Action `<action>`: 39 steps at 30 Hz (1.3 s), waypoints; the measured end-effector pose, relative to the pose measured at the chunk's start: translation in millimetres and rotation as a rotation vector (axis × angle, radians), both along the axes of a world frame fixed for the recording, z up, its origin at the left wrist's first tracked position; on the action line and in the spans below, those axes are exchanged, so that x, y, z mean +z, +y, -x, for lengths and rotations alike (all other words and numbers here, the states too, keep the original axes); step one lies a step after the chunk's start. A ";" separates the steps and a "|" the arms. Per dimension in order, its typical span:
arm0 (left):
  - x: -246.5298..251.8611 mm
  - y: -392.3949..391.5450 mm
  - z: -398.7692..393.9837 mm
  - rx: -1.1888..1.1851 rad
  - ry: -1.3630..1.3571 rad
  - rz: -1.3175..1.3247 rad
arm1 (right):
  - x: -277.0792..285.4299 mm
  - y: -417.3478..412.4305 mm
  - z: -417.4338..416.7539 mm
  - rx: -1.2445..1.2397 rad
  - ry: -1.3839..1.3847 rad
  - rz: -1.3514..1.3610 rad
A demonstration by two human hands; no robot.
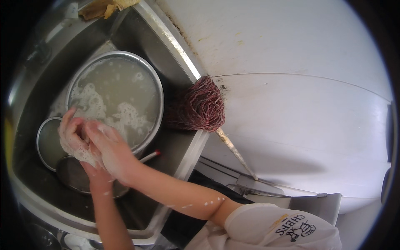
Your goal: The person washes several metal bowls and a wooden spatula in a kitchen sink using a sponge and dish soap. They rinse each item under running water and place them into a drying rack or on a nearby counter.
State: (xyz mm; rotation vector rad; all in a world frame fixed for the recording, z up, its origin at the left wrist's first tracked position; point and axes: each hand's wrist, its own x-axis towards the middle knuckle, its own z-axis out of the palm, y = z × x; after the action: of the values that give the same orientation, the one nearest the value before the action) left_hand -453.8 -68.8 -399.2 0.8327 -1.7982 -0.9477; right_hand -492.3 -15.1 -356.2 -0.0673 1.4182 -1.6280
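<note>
My left hand and my right hand are pressed together, both covered in white soap lather. They are above the near-left rim of a large round metal pot. Cloudy water with patches of foam fills the pot. Left of my hands, a smaller round metal vessel also has cloudy liquid in it. Below my wrists sits a dark round pan, partly covered by my forearms. Lather and overlapping fingers hide whether anything lies between my palms.
The vessels stand inside a deep stainless steel sink. A reddish string mop head hangs over its right edge, its worn handle slanting down. A thin white handle with a red tip lies beside the pot. Brownish-yellow scraps rest on the far rim.
</note>
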 end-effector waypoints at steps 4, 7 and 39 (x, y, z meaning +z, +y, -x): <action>0.8 8.4 -0.8 -0.057 0.013 -0.059 | 4.1 10.4 -1.8 -0.003 -0.017 -0.122; -32.4 38.0 -5.7 -0.265 0.406 -0.577 | -6.4 13.7 -3.6 0.277 1.094 -0.364; -8.5 64.3 -3.3 -0.328 0.373 -1.330 | -57.9 55.2 62.8 0.472 1.051 -0.264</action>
State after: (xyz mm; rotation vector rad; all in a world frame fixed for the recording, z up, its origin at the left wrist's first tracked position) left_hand -450.5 -4.5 -407.7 0.9987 -0.8108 -2.4039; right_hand -555.2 40.1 -414.1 -1.1464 2.1474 -0.9815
